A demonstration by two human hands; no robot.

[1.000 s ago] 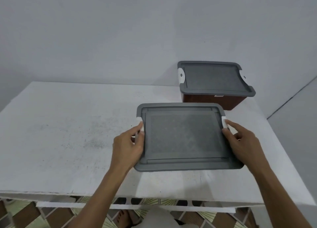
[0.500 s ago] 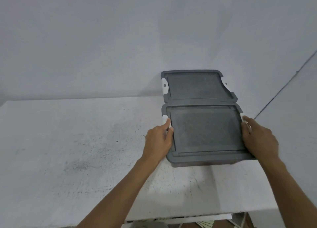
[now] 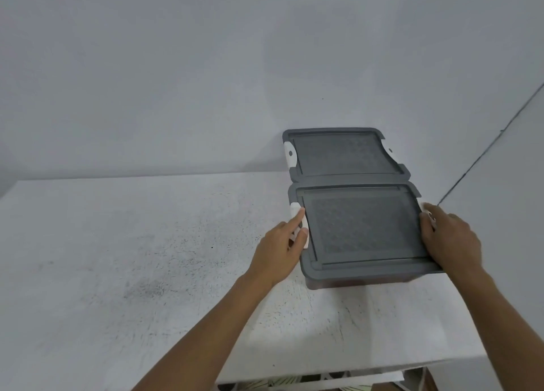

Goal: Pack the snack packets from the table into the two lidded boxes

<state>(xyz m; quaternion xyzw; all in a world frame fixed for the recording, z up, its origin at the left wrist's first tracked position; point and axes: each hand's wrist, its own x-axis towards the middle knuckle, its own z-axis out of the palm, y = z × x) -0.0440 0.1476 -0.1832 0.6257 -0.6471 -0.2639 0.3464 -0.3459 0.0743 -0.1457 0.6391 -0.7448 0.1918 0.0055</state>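
Gripping the near box (image 3: 362,231) on the table (image 3: 117,272): left hand (image 3: 279,252) fingers pinch its white latch (image 3: 294,211), right hand (image 3: 450,240) fingers curl over the opposite edge. Two lidded boxes, touching; far box (image 3: 338,152) sits against the wall (image 3: 206,66).

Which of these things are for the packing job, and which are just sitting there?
For the job: near box, held by the left hand and right hand; far box right behind it, lid on. No snack packets show.
Just there: white table; wall.
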